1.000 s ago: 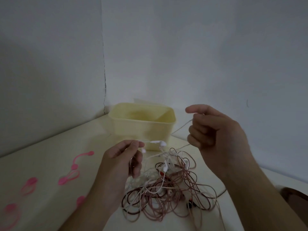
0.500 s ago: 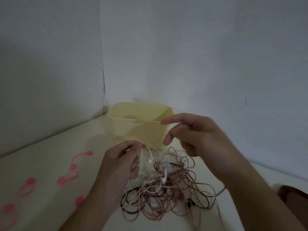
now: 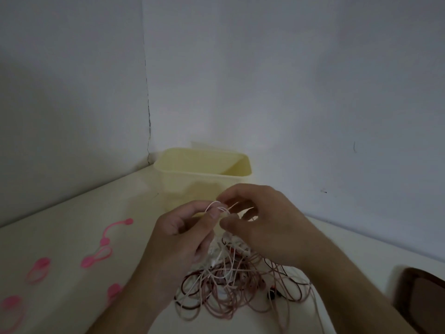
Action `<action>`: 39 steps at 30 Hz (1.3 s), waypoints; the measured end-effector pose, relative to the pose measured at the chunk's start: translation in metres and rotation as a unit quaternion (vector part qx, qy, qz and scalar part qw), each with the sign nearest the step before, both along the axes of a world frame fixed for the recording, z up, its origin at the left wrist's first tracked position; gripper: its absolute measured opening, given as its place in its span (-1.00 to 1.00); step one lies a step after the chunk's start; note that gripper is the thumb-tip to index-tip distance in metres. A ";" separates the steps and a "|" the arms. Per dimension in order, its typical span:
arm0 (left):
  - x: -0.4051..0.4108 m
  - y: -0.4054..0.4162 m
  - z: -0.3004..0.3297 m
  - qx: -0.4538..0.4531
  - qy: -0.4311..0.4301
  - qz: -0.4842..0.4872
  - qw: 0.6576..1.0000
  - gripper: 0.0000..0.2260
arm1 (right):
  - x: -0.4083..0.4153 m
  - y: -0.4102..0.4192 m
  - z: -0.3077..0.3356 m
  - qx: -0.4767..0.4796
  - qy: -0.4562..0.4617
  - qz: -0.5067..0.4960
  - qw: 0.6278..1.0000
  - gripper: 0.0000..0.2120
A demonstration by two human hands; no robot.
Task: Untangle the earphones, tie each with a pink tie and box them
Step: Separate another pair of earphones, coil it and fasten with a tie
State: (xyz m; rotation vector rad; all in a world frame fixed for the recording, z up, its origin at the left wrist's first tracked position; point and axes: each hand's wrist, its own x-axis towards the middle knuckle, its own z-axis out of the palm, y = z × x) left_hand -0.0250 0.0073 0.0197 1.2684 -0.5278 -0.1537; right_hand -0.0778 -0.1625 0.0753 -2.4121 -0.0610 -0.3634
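Observation:
A tangle of pink, white and dark earphone cords (image 3: 231, 290) lies on the cream table below my hands. My left hand (image 3: 183, 239) pinches a loop of white cord (image 3: 215, 206) lifted above the pile. Close beside it, my right hand (image 3: 265, 220) has thumb and fingertips closed on the same loop. Several pink ties (image 3: 96, 257) lie on the table to the left. The pale yellow box (image 3: 202, 179) stands open just behind my hands, near the wall corner.
Grey walls meet in a corner behind the box. A dark brown object (image 3: 421, 300) sits at the table's right edge. Bare table surface (image 3: 72, 213) stretches along the left wall.
My right hand has come down and left from a raised position to meet my left hand, and its fingers have closed on the white cord loop. The left hand barely moved.

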 end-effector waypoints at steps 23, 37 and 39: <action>0.006 0.003 -0.003 -0.020 0.019 -0.001 1.000 -0.84 | 0.000 0.000 0.000 0.076 0.047 0.054 0.995 -0.84; 0.006 0.001 -0.001 -0.059 0.064 0.000 0.996 -0.79 | 0.000 -0.007 0.003 0.258 0.007 -0.033 0.966 -0.67; 0.006 0.001 0.000 -0.070 0.074 -0.016 0.995 -0.75 | 0.000 -0.007 0.003 0.290 0.013 -0.039 0.956 -0.68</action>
